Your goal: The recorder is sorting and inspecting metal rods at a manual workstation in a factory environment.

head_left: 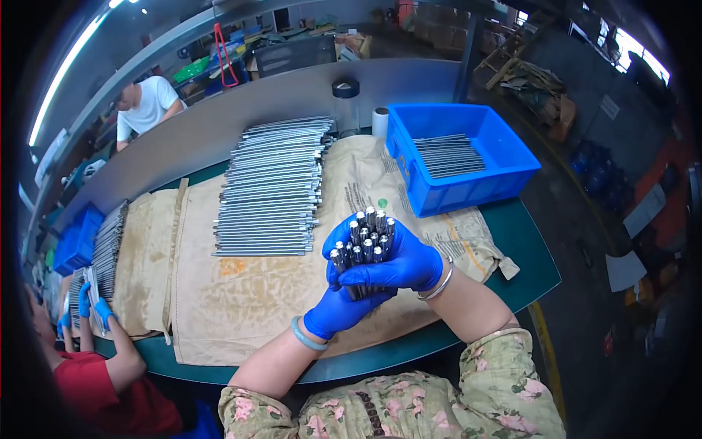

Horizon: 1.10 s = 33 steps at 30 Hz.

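A bundle of dark metal rods with shiny ends [368, 241] stands upright between my hands, its ends pointing up toward me. My right hand [413, 265], in a blue glove, is closed around the bundle from the right, its thumb lying across the front. Lower down, my left hand [340, 311], also blue-gloved, grips the same bundle from the left. Both hands touch each other, and the rods' lower ends are hidden. Beyond them, a long row of similar metal rods [270, 194] lies side by side on brown sacking [241, 314].
At the right, a blue plastic bin [504, 172] holds more rods [450, 155]. A dark-lidded clear jar [346, 106] and a white roll [380, 122] stand behind. On the left, a co-worker in red [117, 388] handles rods beside another blue bin [79, 241]. Someone in white [150, 106] is behind the metal partition [212, 124].
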{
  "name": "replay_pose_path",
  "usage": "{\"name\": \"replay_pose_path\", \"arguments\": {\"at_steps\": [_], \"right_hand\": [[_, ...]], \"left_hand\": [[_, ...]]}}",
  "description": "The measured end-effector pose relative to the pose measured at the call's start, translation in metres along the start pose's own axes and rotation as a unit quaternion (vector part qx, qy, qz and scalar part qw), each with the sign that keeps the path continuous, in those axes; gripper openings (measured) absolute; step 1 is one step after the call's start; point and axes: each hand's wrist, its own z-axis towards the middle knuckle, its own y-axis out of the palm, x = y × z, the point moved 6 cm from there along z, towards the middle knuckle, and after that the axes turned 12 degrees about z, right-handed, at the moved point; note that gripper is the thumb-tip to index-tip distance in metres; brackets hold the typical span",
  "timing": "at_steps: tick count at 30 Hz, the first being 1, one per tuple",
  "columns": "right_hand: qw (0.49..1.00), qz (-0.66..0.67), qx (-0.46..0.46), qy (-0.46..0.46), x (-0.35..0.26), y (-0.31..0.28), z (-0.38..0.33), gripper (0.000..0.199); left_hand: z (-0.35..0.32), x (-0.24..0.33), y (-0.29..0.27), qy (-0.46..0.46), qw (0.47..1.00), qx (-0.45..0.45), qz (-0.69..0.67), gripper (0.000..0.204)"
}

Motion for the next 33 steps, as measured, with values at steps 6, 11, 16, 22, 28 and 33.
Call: {"name": "replay_pose_path", "arguments": {"at_steps": [6, 11, 16, 22, 28, 33], "right_hand": [[0.993, 0.034, 0.088, 0.07, 0.066, -0.016, -0.029, 0.028], [0.978, 0.07, 0.137, 0.139, 0.095, -0.021, -0.027, 0.022], [0.931, 0.069, 0.244, 0.263, 0.158, -0.078, -0.059, 0.033], [0.893, -0.269, 0.276, 0.233, 0.145, -0.11, -0.134, 0.031], [0.859, -0.069, 0.285, 0.42, 0.185, -0.078, -0.227, 0.022], [0.888, 0.054, 0.313, 0.333, 0.214, -0.075, -0.241, 0.023]], "left_hand": [[-0.015, -0.066, 0.004, 0.05, 0.984, 0.032, 0.166, 0.031], [-0.043, -0.066, 0.015, -0.073, 0.995, 0.034, -0.05, 0.029], [-0.073, -0.079, 0.049, -0.239, 0.869, -0.021, -0.433, 0.018], [-0.091, -0.154, 0.064, -0.343, 0.788, 0.032, -0.51, 0.013], [-0.086, -0.189, 0.069, -0.369, 0.781, 0.02, -0.503, 0.026], [-0.071, -0.201, 0.076, -0.357, 0.798, 0.0, -0.486, 0.038]]}}
